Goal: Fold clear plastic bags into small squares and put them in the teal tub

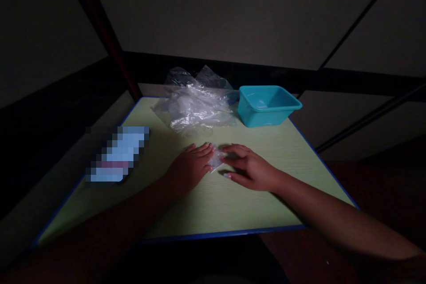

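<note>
A small clear plastic packet (216,159) lies flat near the middle of the pale green table (213,208). My left hand (193,163) rests palm down over its left side, fingers stretched out and touching it. From the right, my right hand (251,167) reaches in with its fingers apart. Its fingertips are at the packet's right edge; whether they press on it I cannot tell. What the packet holds, if anything, is too small to make out.
Behind my hands is a heap of crumpled clear plastic bags (199,106). A turquoise plastic basin (266,117) stands at the back right. At the left edge lies a blurred-out phone-like object (120,153). The table has a blue rim, with wall panels behind it.
</note>
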Tool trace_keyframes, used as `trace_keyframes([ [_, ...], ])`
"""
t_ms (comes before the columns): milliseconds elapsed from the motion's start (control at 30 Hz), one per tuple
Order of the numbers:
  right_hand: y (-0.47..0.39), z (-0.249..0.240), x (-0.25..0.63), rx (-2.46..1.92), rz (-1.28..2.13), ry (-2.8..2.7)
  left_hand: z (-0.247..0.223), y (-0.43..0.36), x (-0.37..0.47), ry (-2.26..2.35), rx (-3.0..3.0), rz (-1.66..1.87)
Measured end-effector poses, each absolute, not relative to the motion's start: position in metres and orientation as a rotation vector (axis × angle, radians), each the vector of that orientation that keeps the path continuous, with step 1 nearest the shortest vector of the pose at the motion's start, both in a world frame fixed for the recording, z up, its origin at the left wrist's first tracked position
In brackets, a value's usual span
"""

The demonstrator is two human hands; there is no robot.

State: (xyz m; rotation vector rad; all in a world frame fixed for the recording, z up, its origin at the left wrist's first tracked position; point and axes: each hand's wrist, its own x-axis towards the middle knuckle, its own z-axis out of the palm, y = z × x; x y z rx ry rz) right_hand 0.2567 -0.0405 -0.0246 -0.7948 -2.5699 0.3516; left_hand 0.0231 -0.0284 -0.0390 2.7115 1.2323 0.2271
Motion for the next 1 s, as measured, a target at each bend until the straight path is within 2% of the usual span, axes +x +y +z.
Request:
trace_keyframes([
  [167, -0.045, -0.021, 0.256, -0.774, 0.298, -2.684, -0.039, -0.03, 0.023, 1.236, 2.715, 0.234],
  [400, -0.048, -0.026, 0.259, -0.91, 0.514, -2.921, -0.041, -0.032, 0.024, 1.25, 2.742, 0.259],
  [700, -0.051, -0.023, 0.258, -0.975, 0.469, -2.976, -0.036, -0.036, 0.023, 1.142, 2.738, 0.294],
  [1000, -0.052, -0.021, 0.258, -1.002, 0.486, -2.948, -0.031, -0.04, 0.02, 0.848, 2.778, 0.053],
])
